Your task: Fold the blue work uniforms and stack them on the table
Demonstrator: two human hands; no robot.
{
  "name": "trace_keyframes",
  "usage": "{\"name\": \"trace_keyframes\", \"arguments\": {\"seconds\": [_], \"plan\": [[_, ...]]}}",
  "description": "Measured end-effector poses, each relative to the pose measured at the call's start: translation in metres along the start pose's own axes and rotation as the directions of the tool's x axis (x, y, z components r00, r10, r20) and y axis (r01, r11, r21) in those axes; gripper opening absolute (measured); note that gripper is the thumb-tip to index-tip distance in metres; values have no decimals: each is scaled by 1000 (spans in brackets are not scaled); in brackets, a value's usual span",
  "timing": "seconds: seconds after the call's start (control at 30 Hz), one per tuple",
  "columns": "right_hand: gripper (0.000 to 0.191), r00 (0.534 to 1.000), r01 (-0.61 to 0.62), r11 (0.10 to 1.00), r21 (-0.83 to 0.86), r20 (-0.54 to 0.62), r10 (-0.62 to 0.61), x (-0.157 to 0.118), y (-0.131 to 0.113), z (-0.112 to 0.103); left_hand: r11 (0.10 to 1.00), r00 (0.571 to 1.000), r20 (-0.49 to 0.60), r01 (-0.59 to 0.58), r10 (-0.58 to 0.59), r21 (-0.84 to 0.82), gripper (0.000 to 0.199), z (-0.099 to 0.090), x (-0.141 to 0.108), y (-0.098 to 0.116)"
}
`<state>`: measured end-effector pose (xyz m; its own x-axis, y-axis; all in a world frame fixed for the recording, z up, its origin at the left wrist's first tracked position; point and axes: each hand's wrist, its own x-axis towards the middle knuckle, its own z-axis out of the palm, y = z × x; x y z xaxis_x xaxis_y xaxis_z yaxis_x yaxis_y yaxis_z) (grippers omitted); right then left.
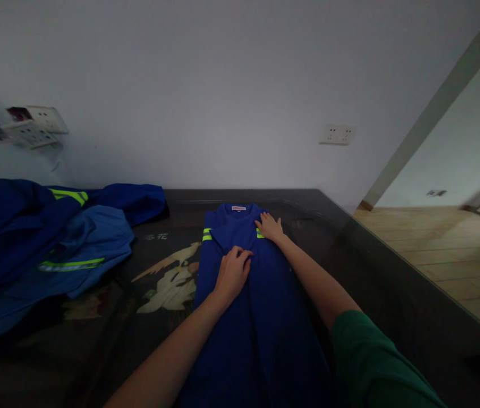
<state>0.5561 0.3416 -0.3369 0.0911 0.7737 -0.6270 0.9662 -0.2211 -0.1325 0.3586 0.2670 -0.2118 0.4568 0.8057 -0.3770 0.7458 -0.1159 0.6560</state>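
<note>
A dark blue work jacket (pixel 280 317) lies lengthwise on the dark table (pixel 308 226), its collar with a white label pointing toward the wall. Yellow-green reflective bands show at both sides of its upper part. My left hand (pixel 232 273) is on the middle of the chest, fingers curled and closed at the front opening; the fingertips are partly hidden. Near the right shoulder, my right hand (pixel 270 226) lies flat with its fingers apart, touching the cloth beside the reflective band.
On the left lies a heap of blue garments (pixel 18 226) with reflective strips. A pale bird picture (pixel 171 289) decorates the tabletop. Behind stands a wall with sockets (pixel 336 135); more sockets (pixel 31 127) hang at left. Wooden floor (pixel 444 238) shows beyond the table's right edge.
</note>
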Motion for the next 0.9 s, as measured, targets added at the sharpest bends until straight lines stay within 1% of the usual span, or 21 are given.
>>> {"name": "trace_keyframes", "arguments": {"seconds": [0.2,0.37,0.4,0.47,0.53,0.57,0.73,0.9], "plan": [[52,997,-71,997,22,9,71,15,-6,-6,1000,1000,8,-3,3,2,25,0,1,0],[51,991,-130,991,33,-17,131,21,-16,-5,1000,1000,10,-9,9,21,25,-1,0,1],[51,989,-138,990,38,-46,140,19,-17,-4,1000,1000,9,-9,9,27,25,-2,0,1],[48,975,-162,986,47,-148,168,16,-17,-4,999,1000,10,-6,5,35,25,-2,-1,2],[43,945,-203,978,53,-252,210,13,-13,-5,999,1000,18,-2,1,40,25,-3,-1,2],[41,929,-229,972,54,-285,235,12,-11,-5,999,1000,22,0,-1,41,25,-3,-1,3],[35,888,-346,936,59,-301,347,17,2,-7,999,1000,26,14,-15,45,26,-3,-1,3],[38,875,-376,925,56,-307,374,27,4,-4,999,1000,26,12,-12,35,26,-5,0,3]]}}
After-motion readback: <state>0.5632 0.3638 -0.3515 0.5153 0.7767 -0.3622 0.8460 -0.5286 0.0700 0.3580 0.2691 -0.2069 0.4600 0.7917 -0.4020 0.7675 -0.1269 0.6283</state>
